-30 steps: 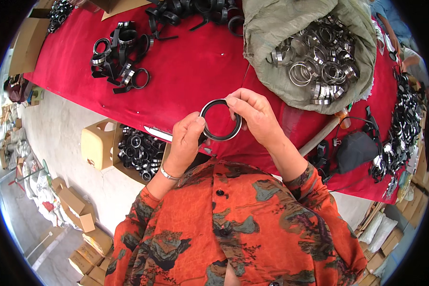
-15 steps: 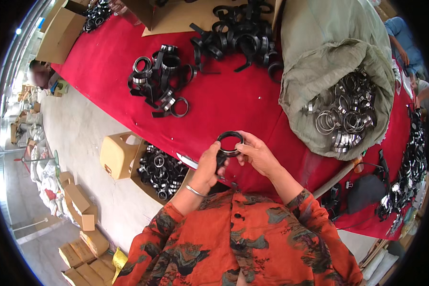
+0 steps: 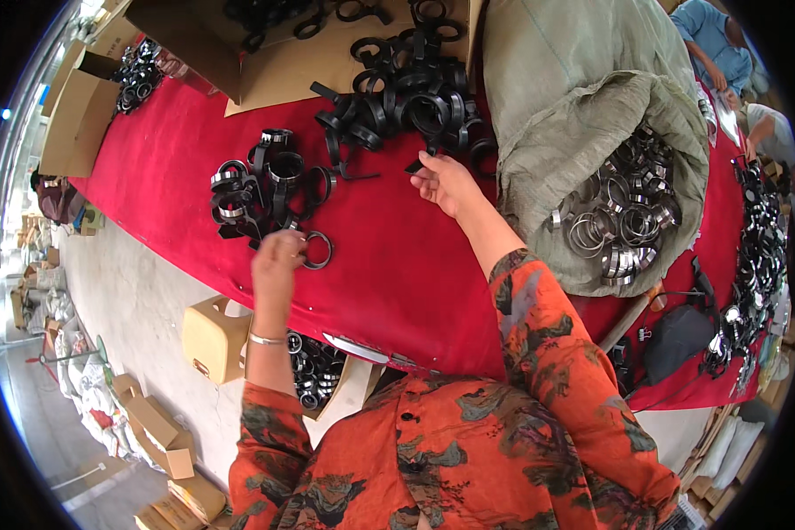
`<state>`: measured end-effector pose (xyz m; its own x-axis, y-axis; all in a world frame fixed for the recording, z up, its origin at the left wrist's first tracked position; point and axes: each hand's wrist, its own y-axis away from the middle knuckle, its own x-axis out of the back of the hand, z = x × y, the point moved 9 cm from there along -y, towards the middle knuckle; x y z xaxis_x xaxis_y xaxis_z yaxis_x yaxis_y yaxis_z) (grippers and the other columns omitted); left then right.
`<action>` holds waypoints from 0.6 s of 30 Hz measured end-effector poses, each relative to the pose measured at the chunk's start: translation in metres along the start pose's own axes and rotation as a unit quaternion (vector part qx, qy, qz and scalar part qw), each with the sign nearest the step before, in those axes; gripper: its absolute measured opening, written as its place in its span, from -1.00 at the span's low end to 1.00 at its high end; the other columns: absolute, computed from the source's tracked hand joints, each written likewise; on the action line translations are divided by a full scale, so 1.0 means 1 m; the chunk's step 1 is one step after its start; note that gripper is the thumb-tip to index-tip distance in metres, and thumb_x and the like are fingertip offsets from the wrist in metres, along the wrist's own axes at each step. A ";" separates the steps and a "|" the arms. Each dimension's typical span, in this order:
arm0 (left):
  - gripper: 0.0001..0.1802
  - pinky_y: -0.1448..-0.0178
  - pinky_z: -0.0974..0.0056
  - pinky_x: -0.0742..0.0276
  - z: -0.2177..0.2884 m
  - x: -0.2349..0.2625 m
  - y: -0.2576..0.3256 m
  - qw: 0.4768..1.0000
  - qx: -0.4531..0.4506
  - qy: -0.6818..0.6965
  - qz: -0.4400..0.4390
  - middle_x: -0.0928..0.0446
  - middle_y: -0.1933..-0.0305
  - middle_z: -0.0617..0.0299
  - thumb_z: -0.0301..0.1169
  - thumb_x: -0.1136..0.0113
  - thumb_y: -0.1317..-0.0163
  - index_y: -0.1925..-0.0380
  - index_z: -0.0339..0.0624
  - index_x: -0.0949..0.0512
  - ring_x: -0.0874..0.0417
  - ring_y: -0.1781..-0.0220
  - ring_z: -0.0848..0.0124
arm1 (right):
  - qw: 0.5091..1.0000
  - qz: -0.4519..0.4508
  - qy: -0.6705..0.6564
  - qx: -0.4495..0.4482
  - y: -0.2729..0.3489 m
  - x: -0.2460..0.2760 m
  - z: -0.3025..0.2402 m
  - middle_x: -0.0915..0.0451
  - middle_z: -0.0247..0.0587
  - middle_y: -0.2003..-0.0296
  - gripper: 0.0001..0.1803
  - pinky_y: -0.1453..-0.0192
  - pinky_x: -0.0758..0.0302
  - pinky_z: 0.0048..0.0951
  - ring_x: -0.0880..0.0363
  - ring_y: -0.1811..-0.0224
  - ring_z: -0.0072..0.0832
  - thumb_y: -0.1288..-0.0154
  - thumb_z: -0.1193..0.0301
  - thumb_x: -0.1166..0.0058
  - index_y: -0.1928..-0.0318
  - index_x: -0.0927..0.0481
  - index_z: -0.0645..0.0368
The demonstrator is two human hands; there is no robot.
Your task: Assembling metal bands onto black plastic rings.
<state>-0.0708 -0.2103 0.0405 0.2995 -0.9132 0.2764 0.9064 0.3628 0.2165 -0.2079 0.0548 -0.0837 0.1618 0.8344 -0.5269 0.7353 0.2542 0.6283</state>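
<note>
My left hand (image 3: 276, 254), smeared by motion, is over the near edge of a small pile of black handled rings with silver bands (image 3: 284, 168). A dark ring (image 3: 319, 251) lies right beside its fingers; whether the hand holds anything cannot be made out. Farther right, my right hand (image 3: 446, 184) has its fingers curled, thumb and forefinger at the flat tab of a black handled ring (image 3: 419, 162). That ring is at the near edge of a larger heap of plain black rings (image 3: 428, 110).
A cardboard box (image 3: 274, 84) tips open behind the heap on the red cloth (image 3: 389, 291). To the right, an open woven sack (image 3: 548, 159) holds shiny metal rings. A beige stool (image 3: 212, 340) and a box of ringed parts (image 3: 316, 371) stand below the table edge. Two people are at far right.
The hands, together around a black ring before, have parted. My left hand has gone left to the small pile, my right hand forward to the heap. The view has shifted slightly.
</note>
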 end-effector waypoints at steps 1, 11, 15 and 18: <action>-0.70 0.02 0.35 -0.49 -0.007 -0.019 0.007 0.998 -0.010 -0.033 -0.047 -0.55 0.13 0.18 -0.26 0.02 -0.34 0.14 -0.28 -0.51 -0.57 0.07 0.43 | 1.000 0.000 -0.001 -0.001 -0.005 0.002 0.003 -0.44 -0.29 0.40 -0.63 0.48 -0.42 -0.54 -0.50 0.46 -0.54 -0.20 0.36 -0.14 0.08 -0.34 0.23; -0.52 -0.07 0.11 -0.41 0.020 -0.170 0.072 0.943 -0.252 -0.166 -0.137 -0.39 -0.03 -0.22 -0.23 -0.03 -0.28 -0.06 -0.38 -0.31 -0.46 -0.03 -0.07 | 0.729 0.025 0.491 0.476 0.156 -0.010 0.010 -0.53 0.19 0.17 -0.52 0.01 -0.49 -0.22 -0.56 0.10 -0.03 -0.08 0.59 -0.05 -0.08 -0.35 0.36; -0.55 0.12 0.04 -0.43 -0.005 -0.196 0.095 0.970 -0.116 -0.104 -0.187 -0.52 0.30 -0.12 -0.12 0.07 -0.33 0.08 -0.35 -0.38 -0.54 0.19 -0.11 | 0.795 -0.005 0.514 0.324 0.188 0.014 0.041 -0.49 0.27 0.25 -0.56 0.05 -0.46 -0.05 -0.47 0.12 0.13 -0.11 0.50 0.02 -0.03 -0.32 0.40; -0.57 0.44 0.26 -0.42 -0.043 -0.211 0.104 0.956 0.051 -0.023 -0.288 -0.52 0.52 0.11 -0.08 0.05 -0.33 0.24 -0.31 -0.47 -0.51 0.57 0.27 | 0.816 -0.070 0.496 0.290 0.215 0.031 0.032 -0.53 0.16 0.30 -0.62 0.10 -0.48 -0.09 -0.51 0.16 0.03 -0.10 0.43 -0.05 0.06 -0.41 0.34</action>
<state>-0.0267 0.0126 -0.0353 -0.2569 -0.9585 0.1237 0.8825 -0.1804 0.4343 -0.0240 0.1199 0.0169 -0.3511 0.8755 0.3321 0.9349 0.3471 0.0736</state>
